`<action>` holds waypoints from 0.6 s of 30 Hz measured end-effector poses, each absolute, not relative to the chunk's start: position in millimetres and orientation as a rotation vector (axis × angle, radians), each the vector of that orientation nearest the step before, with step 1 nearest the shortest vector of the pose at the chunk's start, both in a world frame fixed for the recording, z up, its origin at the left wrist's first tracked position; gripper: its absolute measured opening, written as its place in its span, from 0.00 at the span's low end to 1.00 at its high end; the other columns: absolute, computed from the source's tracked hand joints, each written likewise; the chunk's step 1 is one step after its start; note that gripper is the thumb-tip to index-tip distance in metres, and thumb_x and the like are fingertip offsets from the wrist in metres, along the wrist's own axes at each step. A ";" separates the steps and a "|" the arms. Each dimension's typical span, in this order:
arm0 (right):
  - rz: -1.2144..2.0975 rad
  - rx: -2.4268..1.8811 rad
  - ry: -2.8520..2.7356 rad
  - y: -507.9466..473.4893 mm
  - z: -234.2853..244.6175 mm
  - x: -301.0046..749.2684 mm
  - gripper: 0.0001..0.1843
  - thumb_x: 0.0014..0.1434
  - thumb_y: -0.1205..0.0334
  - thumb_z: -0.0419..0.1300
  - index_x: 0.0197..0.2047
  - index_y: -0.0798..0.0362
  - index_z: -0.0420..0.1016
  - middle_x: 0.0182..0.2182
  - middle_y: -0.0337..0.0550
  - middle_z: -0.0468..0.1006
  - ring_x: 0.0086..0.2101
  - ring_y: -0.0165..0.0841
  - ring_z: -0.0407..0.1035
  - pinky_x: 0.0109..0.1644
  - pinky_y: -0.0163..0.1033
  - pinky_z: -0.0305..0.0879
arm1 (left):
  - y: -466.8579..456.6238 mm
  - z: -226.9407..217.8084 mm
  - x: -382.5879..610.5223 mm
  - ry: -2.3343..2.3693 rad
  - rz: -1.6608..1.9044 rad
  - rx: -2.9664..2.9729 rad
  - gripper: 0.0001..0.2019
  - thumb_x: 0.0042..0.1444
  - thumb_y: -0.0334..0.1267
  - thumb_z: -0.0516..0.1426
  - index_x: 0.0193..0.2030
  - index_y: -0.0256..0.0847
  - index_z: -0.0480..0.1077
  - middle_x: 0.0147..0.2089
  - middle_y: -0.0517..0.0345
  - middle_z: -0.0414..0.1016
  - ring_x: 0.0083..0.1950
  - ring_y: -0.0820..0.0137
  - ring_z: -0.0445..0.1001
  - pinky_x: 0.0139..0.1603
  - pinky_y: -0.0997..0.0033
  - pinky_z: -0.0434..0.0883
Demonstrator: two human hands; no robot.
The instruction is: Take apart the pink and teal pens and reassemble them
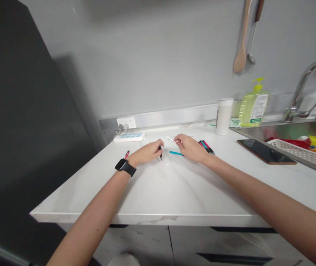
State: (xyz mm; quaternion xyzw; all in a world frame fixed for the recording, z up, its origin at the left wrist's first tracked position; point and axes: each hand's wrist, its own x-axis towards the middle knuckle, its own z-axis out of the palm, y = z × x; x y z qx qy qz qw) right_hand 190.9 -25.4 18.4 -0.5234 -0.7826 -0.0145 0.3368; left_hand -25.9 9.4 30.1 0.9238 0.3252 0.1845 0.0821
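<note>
Wall (pixel 158 66), grey, across the top of the frame; tall dark panel (pixel 22 111) down the left side. White marbled countertop (pixel 160 195) occupies the centre and lower middle. Right edge: steel sink (pixel 260 130) with a curved tap (pixel 299 87) above it. Wooden spatula (pixel 240 59) hangs at upper right. Beneath it, to the right of centre, I note a yellow-green pump bottle (pixel 246 107) and, just left of that, a white canister (pixel 224 118).

Person at the counter, both forearms entering from the bottom corners. Left hand (pixel 147 152), centre of the frame: thumb and fingers closed in a pinch on a dark pen-like piece (pixel 160 153), tip pointing down. Right hand (pixel 188 147), just right of centre: fingertips nearly together, pinching a slim white stick (pixel 170 139) that projects up and left.

Phone (pixel 266 151) lies flat at right, near the sink; white power strip (pixel 129 137) left of centre, by the wall. Black watch (pixel 125 167) on the left wrist. Several pens (pixel 207 147) lie grouped right of the right hand; one red-and-black pen (pixel 127 154) beside the left wrist. Short blue tube (pixel 175 153) between the hands, right end hidden behind the right hand; contact cannot be told.
</note>
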 end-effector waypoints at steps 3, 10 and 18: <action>-0.014 -1.318 -2.005 -26.6 20.1 190.2 0.13 0.63 0.67 0.47 0.47 0.55 0.70 0.41 0.47 0.76 0.39 0.33 0.70 0.44 0.35 0.59 | 10.7 27.0 -22.3 0.917 0.637 2.632 0.10 0.58 0.39 0.51 0.46 0.42 0.61 0.34 0.60 0.68 0.36 0.71 0.68 0.39 0.69 0.64; 0.005 -1.292 -2.001 -28.0 20.3 190.4 0.13 0.61 0.67 0.48 0.46 0.54 0.69 0.39 0.46 0.77 0.37 0.33 0.70 0.41 0.35 0.60 | 17.2 15.4 -8.0 0.831 0.880 2.032 0.15 0.48 0.42 0.62 0.38 0.39 0.63 0.32 0.61 0.71 0.35 0.72 0.73 0.41 0.69 0.68; 0.029 -1.262 -1.995 -26.3 19.2 190.1 0.12 0.59 0.67 0.49 0.46 0.54 0.68 0.35 0.43 0.77 0.32 0.32 0.68 0.38 0.35 0.59 | 21.7 19.3 -18.7 0.945 0.865 1.655 0.15 0.45 0.38 0.63 0.41 0.36 0.72 0.38 0.53 0.77 0.40 0.72 0.74 0.45 0.70 0.67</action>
